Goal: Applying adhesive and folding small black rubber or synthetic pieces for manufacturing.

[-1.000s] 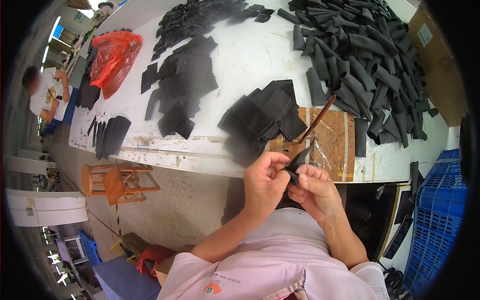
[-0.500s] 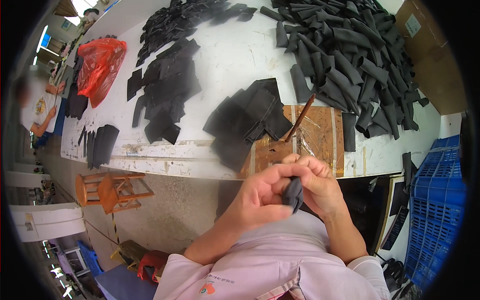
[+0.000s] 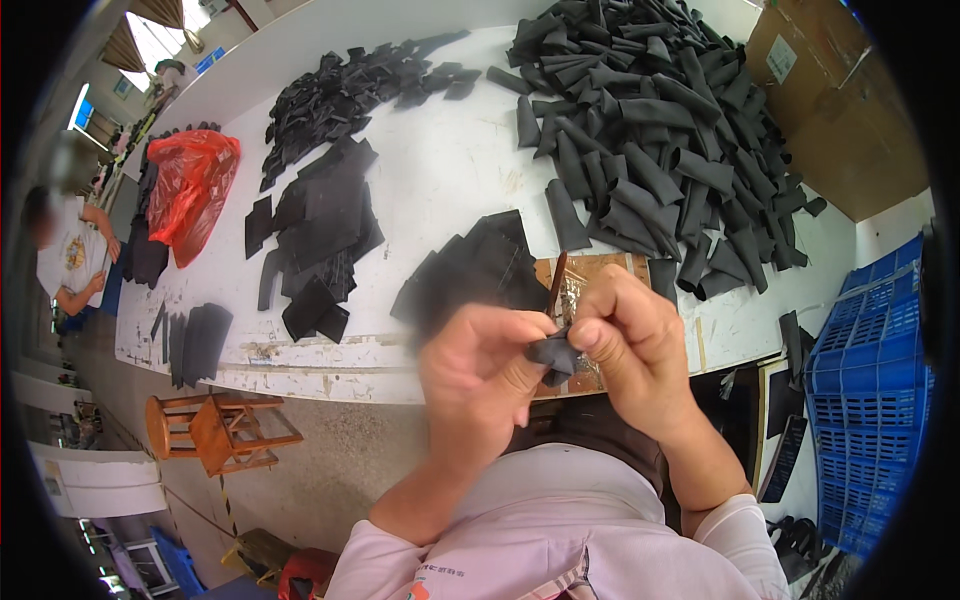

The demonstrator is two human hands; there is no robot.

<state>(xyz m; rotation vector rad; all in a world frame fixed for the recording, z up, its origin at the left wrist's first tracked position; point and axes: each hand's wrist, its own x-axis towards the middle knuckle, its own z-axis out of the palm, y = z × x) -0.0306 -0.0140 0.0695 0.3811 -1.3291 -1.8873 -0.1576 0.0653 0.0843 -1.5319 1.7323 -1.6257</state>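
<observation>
"How were the hands found?"

"Both were found closed on one small black piece [image 3: 556, 354]. By the left hand [image 3: 470, 365], its left part was pinched between thumb and fingers. By the right hand [image 3: 642, 350], its right part was gripped in the same manner, the thumb being laid at its upper corner."

"Where was the piece held?"

"It was held raised, in front of the near edge of the counter [image 3: 450, 165]. Its folds could be seen, but its full outline was hidden by the fingers."

"What was noted just behind it?"

"A thin brown rod [image 3: 557, 283], set nearly upright, was seen above the fingertips; whether it was touched could not be told. A brown board [image 3: 622, 262] was partly covered by the right hand. To the left of the rod, dark flat pieces [image 3: 490, 260] were stacked, overlapping."

"And farther out?"

"On the right, a large heap of dark tubes [image 3: 640, 120] was recorded, with a cardboard box [image 3: 835, 120] placed beside it. On the left, flat panels [image 3: 325, 215] were spread in a loose row, and smaller scraps [image 3: 320, 105] were heaped beyond them. A red plastic bag [image 3: 195, 190] was noted toward the left end."

"Around the counter?"

"Blue crates [image 3: 865, 400] were stacked at the right. A wooden stool [image 3: 215, 435] was observed on the floor at the left, and a person in a white top [image 3: 75, 250] was seen beyond."
</observation>
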